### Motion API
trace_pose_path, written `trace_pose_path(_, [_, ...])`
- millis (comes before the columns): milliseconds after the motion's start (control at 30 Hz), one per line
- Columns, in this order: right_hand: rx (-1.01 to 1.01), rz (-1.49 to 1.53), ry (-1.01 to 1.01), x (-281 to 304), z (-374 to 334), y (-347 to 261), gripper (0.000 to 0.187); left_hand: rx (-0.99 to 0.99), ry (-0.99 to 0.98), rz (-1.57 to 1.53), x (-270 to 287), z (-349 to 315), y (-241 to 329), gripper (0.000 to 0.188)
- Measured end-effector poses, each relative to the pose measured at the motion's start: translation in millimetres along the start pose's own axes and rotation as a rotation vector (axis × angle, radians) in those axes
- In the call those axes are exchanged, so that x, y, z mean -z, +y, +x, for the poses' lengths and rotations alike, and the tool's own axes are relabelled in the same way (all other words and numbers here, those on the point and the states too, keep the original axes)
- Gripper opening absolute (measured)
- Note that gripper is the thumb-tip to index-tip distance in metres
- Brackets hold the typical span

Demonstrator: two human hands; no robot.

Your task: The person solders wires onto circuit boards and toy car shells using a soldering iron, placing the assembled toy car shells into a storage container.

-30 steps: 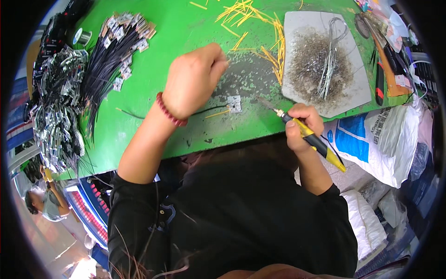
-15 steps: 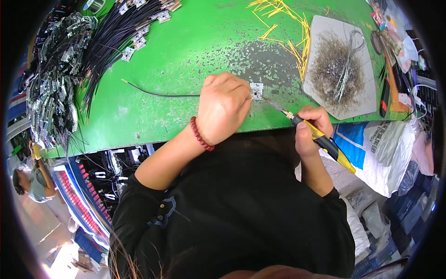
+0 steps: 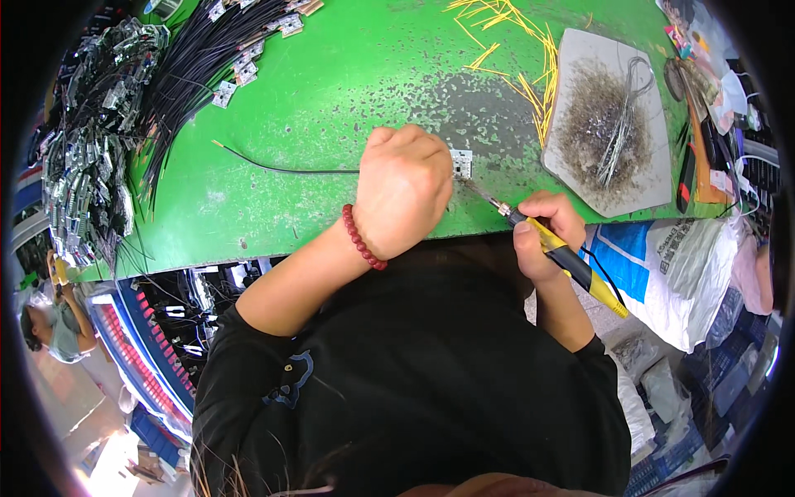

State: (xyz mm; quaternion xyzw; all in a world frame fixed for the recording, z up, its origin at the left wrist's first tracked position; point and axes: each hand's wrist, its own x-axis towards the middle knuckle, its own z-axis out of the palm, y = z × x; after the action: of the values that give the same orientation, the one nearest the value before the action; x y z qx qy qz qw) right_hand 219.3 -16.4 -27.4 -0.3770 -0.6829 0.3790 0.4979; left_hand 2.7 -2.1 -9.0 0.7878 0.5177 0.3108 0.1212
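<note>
Right hand [image 3: 548,234]: I have it closed round a yellow-and-black soldering iron [image 3: 573,262], thumb on the near side, shaft angled up and left. The tip sits at the lower edge of the small white circuit board [image 3: 463,164]; from my head view I can't tell if it touches or hangs just above.

Left hand [image 3: 406,192]: back of it faces my camera, fingers bent, right at the board's left edge. Fingertips are hidden, so I can't say whether it pinches the board or the cable, or only leans there. Red bead bracelet [image 3: 364,240] on that wrist.

Board lies on the green counter [image 3: 315,141], by the worn dark patch, between the two hands. A black cable [image 3: 290,171] comes in from the left with a light bare end and disappears under the left hand; I can't see where it ends.

Rest of the counter, as I read it: loose yellow strips [image 3: 530,93] beyond the board; to their right a grey slab [image 3: 580,50], stained dark, carrying a bunch of silvery wire [image 3: 614,141]. Far left, a bundle of black cables [image 3: 186,74] with boards on their ends, beside a heap of shiny parts [image 3: 91,149]. White-and-blue sack [image 3: 687,282] below the counter's right edge.
</note>
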Motion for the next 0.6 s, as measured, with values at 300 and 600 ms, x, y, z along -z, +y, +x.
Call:
trace_pose_path(300, [0.090,-0.034,0.105,2,-4,2,0.016,-0.015,-0.002,0.008,-4,0,0,0.009])
trace_pose_path(600, [-0.161,-0.154,-0.138,-19,30,-5,0.034,-0.051,0.008,0.148,4,-3,-8,0.011])
